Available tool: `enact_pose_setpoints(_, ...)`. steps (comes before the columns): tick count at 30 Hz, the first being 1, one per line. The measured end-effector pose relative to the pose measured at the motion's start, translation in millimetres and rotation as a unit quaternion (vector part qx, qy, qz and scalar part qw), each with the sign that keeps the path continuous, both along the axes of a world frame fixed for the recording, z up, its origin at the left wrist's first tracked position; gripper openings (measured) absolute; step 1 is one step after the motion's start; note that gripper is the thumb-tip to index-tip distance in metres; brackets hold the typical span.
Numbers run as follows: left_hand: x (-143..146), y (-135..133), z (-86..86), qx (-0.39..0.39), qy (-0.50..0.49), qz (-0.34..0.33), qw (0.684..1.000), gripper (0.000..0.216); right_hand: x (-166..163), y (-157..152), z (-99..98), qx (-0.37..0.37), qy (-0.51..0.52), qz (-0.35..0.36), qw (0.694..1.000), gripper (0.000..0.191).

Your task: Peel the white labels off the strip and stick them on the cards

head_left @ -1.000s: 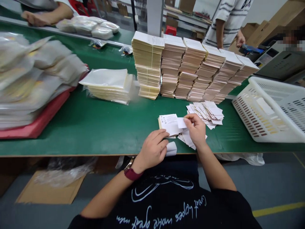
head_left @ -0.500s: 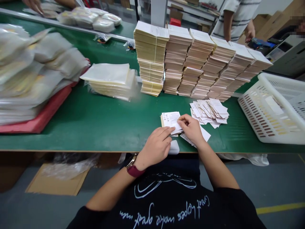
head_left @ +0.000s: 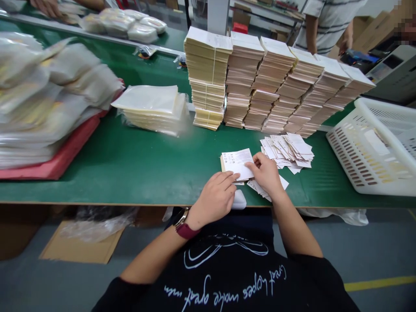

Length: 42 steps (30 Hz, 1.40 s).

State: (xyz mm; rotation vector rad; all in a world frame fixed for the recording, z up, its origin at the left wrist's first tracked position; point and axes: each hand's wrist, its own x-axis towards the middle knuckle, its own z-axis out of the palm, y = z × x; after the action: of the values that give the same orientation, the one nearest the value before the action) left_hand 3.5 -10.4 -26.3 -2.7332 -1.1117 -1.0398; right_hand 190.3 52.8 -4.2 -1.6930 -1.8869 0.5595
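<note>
A small stack of printed white cards [head_left: 229, 161] lies near the table's front edge. My left hand [head_left: 217, 194] rests beside it, its fingers stretched out and fingertips touching the stack's lower edge. Between thumb and fingers, my right hand [head_left: 267, 173] pinches the right edge of a white card [head_left: 242, 167] that lies over the stack, shifted to the right. Under my right wrist is a small fan of cards [head_left: 256, 187], partly hidden. Just beyond that hand is a loose, messy pile of cards [head_left: 287, 151]. A white rounded object [head_left: 239, 200] sits partly hidden by my left hand.
Tall stacks of cards [head_left: 247, 78] stand behind. A white slotted basket [head_left: 373, 173] is at right. Bagged sheets [head_left: 149, 104] and a heap of plastic packets [head_left: 58, 99] on red material [head_left: 74, 149] lie left. Across the table are a co-worker's hand [head_left: 47, 6] and a standing person [head_left: 328, 26].
The card in my right hand has shifted right and up over the stack, so more of its printed face shows. My left hand stays almost in place.
</note>
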Motion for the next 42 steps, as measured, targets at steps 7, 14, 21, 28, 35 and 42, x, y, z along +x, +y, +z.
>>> enact_pose_setpoints(7,-6.7,-1.1,-1.7,-0.011,-0.132,-0.005,0.991,0.018,26.7,-18.5,12.8,0.029,0.042,-0.015,0.999,0.033)
enact_pose_setpoints(14,-11.5,0.0,4.4,-0.054,-0.233,0.005,0.971,0.028,54.4,-62.7,21.7,0.119,-0.209,-0.034,0.97,0.046)
enact_pose_setpoints(21,-6.7,-0.5,2.4,-0.045,-0.219,0.027,0.974,0.021,-2.5,-83.4,9.0,0.082,0.194,0.117,0.971,0.004)
enact_pose_setpoints(28,-9.9,-4.8,1.3,0.024,-0.194,-0.03,0.98,0.018,-4.5,-83.9,4.6,0.219,0.097,0.135,0.961,0.011)
enact_pose_setpoints(35,-9.6,1.1,5.4,-0.077,-0.199,-0.059,0.975,0.016,5.5,-70.9,9.4,0.395,0.13,0.097,0.904,0.02)
enact_pose_setpoints(42,-6.6,-1.6,-2.6,-0.04,-0.126,0.002,0.991,0.017,-8.0,-8.3,8.4,0.052,0.2,-0.008,0.978,0.009)
